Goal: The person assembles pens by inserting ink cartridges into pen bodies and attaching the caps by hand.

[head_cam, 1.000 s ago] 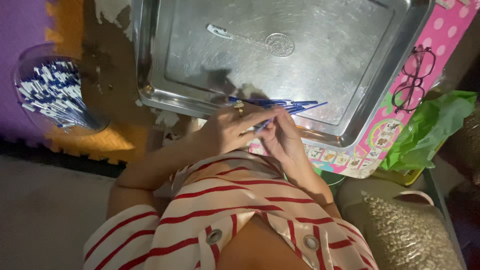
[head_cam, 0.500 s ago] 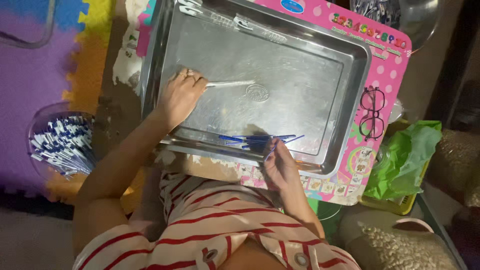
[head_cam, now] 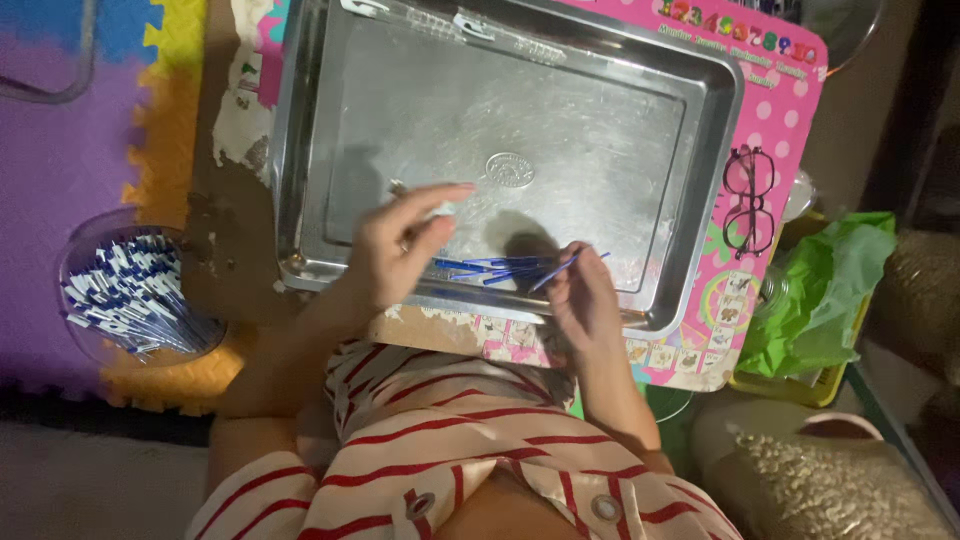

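A large metal tray (head_cam: pixel 310 150) lies on a pink board (head_cam: pixel 785 110) in front of me. Over the tray's near left part, my left hand (head_cam: pixel 395 255) pinches a thin white stick whose tip (head_cam: pixel 398 187) pokes out above the fingers. A small bundle of thin blue sticks (head_cam: pixel 490 268) lies in the tray by its near rim. At the right end of that bundle, my right hand (head_cam: pixel 585 300) grips one blue stick (head_cam: pixel 570 263). The hands are a short gap apart.
A clear bowl (head_cam: pixel 125 295) of blue-and-white sticks stands to the left on the foam mat. Dark-framed glasses (head_cam: pixel 748 200) lie on the board right of the tray. A green plastic bag (head_cam: pixel 815 290) and a woven bag (head_cam: pixel 820 480) sit at the right.
My left hand reached to the middle of the tray, picked up the white stick there and drew back toward the blue bundle. My right hand stayed at the bundle.
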